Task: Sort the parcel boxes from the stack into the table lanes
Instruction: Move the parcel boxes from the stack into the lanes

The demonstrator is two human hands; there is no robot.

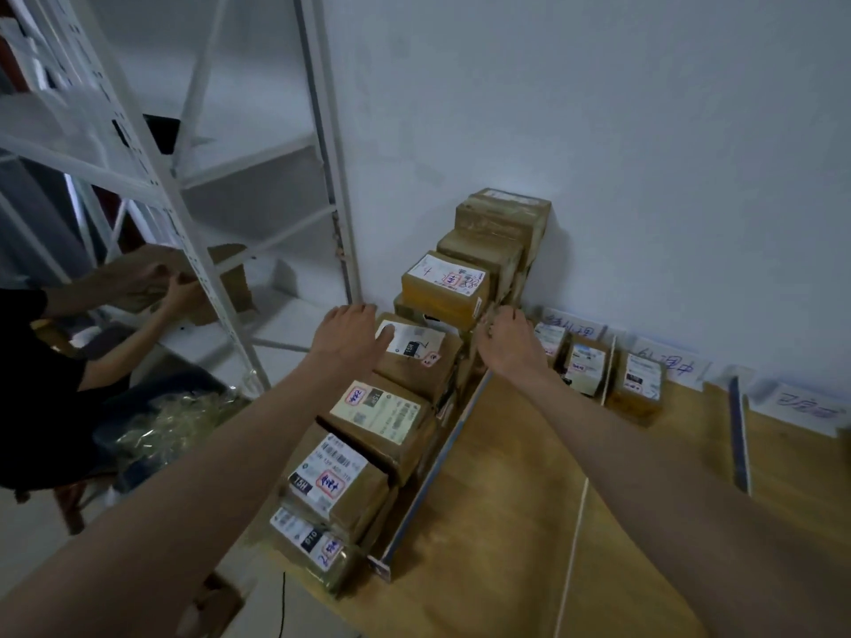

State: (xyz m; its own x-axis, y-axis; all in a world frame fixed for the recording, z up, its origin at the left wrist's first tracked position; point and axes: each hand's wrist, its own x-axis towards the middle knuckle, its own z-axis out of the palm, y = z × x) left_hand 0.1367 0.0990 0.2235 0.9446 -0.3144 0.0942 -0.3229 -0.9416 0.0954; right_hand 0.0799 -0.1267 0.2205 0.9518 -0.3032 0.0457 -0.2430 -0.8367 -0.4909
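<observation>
Two bare hands are extended over a long row of brown parcel boxes (368, 421) stacked along the left edge of a wooden table (506, 522). The row runs from 7 o'clock near the viewer to 1 o'clock at the white wall (644, 131), rising in steps toward the far end.

Item 1: labelled box (416, 356), mid-row. The left hand (347, 336) is laid on its left side, at 9 o'clock of the box; the fingers are bent down over the far left edge and the thumb rests on the white label. Whether the box is truly gripped cannot be told.

Item 2: the right hand (509, 340), at 3 o'clock of the same box. Its fingers are curled downward at the box's right side, beside the next, higher box (444, 287); the fingertips are blurred, and contact cannot be confirmed.

Item 3: a grey divider rail (442, 458) is set along the right side of the row, with a thin white strip (575, 536) further right marking a lane.

Item 4: three small labelled boxes (585, 366) are placed at 2 o'clock, near the wall, behind handwritten paper signs (672, 366).

Item 5: white metal shelving (184, 186) is seen at 10 o'clock, where a second person's hands (170, 283) are held on a cardboard box (225, 274).
</observation>
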